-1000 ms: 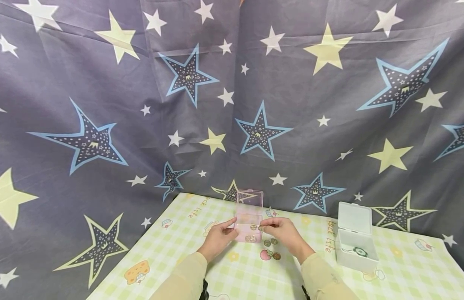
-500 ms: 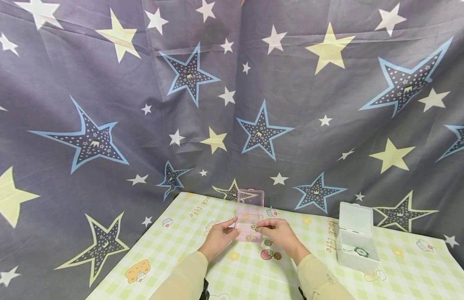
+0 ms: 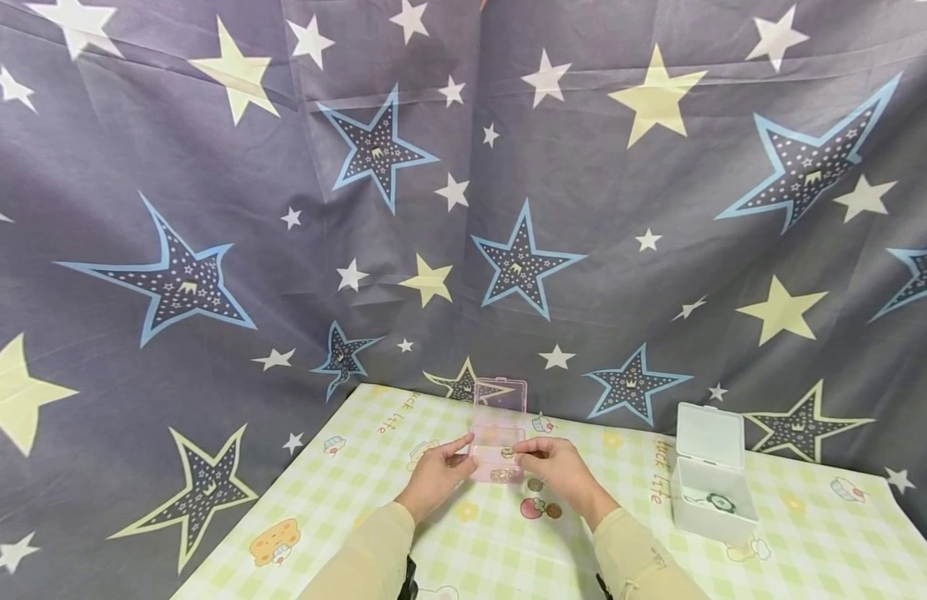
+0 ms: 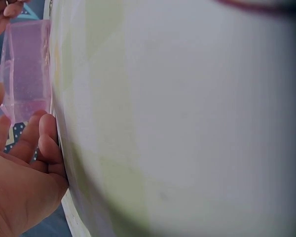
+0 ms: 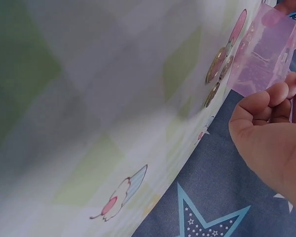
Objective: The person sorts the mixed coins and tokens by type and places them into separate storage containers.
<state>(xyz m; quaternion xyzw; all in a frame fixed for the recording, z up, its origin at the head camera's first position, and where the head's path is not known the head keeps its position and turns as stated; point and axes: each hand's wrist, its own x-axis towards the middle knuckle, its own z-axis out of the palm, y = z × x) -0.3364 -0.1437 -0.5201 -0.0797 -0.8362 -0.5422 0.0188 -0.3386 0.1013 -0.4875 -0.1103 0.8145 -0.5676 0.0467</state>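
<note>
A clear pink plastic box (image 3: 482,473) stands on the table, its hinged lid (image 3: 499,397) raised at the back. Several gold-coloured coins (image 3: 503,475) show through its front wall. My left hand (image 3: 436,477) holds the box at its left side, thumb near the front and index finger further back. Over the box's right edge, my right hand (image 3: 559,467) pinches a coin (image 3: 508,452) between thumb and fingertips. Loose coins (image 3: 553,511) lie on the cloth just right of the box; the right wrist view shows three coins (image 5: 212,94) there.
A white box (image 3: 713,527) with its lid up stands to the right, holding a dark green ring-shaped item (image 3: 722,502). A green checked cloth (image 3: 343,500) with printed pictures covers the table. Behind hangs a dark star-patterned curtain (image 3: 448,242).
My right hand has shifted slightly left, bringing its fingertips over the box's right edge. It now covers one of the loose coins. My left hand and the box stay put.
</note>
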